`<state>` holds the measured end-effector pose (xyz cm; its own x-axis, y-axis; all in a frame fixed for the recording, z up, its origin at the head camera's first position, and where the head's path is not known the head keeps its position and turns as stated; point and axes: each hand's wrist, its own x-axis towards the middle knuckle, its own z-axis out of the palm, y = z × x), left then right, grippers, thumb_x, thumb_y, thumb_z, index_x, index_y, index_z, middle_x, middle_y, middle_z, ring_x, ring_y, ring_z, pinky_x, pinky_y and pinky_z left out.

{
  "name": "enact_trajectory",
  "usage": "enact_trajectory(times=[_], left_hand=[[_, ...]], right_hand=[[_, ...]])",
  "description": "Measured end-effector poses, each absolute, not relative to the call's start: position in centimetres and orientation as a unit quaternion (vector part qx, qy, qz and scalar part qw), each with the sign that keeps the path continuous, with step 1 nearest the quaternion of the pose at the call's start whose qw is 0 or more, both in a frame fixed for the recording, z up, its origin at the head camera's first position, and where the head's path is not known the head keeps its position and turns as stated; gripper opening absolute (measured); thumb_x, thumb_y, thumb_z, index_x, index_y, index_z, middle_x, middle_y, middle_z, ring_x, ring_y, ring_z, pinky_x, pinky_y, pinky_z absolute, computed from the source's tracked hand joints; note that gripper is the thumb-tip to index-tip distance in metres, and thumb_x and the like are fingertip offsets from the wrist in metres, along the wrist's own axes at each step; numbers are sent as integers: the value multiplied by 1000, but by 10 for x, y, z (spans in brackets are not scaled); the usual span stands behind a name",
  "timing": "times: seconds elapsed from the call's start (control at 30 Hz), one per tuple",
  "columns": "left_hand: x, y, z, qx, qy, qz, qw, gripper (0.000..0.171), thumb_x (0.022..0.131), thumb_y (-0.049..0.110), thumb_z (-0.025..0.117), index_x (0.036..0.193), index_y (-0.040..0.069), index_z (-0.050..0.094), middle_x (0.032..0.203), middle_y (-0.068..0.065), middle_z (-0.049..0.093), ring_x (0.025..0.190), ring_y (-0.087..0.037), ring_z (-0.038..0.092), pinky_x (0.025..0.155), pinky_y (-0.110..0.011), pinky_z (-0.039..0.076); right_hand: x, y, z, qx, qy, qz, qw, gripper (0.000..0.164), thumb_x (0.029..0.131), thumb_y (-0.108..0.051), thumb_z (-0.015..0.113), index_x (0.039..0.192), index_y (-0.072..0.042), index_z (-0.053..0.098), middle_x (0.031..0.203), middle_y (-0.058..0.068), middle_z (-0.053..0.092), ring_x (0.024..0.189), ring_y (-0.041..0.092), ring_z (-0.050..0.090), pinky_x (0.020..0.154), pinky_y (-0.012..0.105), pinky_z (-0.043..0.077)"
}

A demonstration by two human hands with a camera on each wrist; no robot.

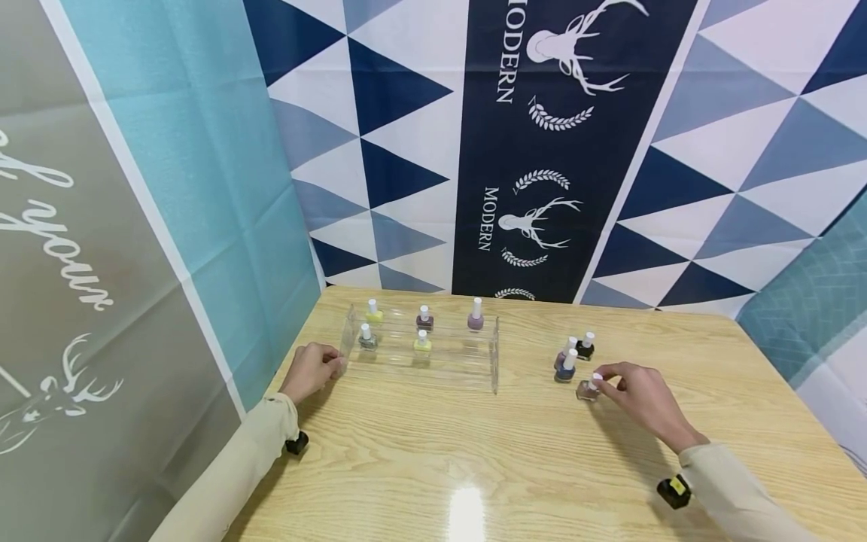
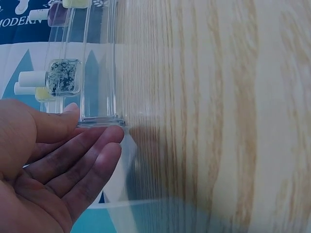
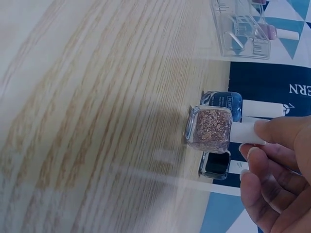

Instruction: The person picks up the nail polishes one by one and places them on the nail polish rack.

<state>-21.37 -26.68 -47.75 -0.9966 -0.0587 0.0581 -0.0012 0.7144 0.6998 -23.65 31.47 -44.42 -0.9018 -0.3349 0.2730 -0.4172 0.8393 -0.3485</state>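
Note:
With thumb and fingertips, my right hand [image 1: 640, 395] pinches the white cap of a nail polish bottle [image 3: 211, 130] filled with rose-gold glitter. The bottle is upright at the table, in front of a blue nail polish [image 1: 565, 367], a black nail polish [image 1: 585, 347] and a mauve nail polish [image 1: 561, 358]. At the left, my left hand [image 1: 313, 370] holds the end panel of a clear stepped rack [image 1: 447, 366], thumb on one side and fingers on the other. On the rack stand several bottles, among them a speckled grey nail polish [image 2: 64, 76] and a lilac nail polish [image 1: 476, 319].
Also on the rack are a yellow nail polish [image 1: 422, 344] in front, a dark purple nail polish [image 1: 424, 322] and another yellow nail polish [image 1: 375, 315] behind. The wooden table [image 1: 406, 452] ends at a patterned cloth backdrop [image 1: 406, 188].

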Motion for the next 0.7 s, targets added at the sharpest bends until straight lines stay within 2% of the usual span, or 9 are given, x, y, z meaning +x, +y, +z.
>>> enact_trajectory(times=[0.47,0.7], left_hand=[[-212,-265,-475,20,-922,-384,36,18,102,9,65,91,5,78,70,-5,69,51,-18,57,47,-34,46],[-212,-265,-475,21,-924,-381,35,17,102,10,66,92,5,78,70,-5,69,55,-21,60,49,-34,47]], right_hand=[[-235,313,-434,207,-950,204,116,12,96,-17,74,102,-7,79,84,0,73,59,5,51,50,26,38],[-234,310,-431,206,-949,209,119,12,97,-17,73,102,-9,79,72,-4,66,53,5,44,49,26,34]])
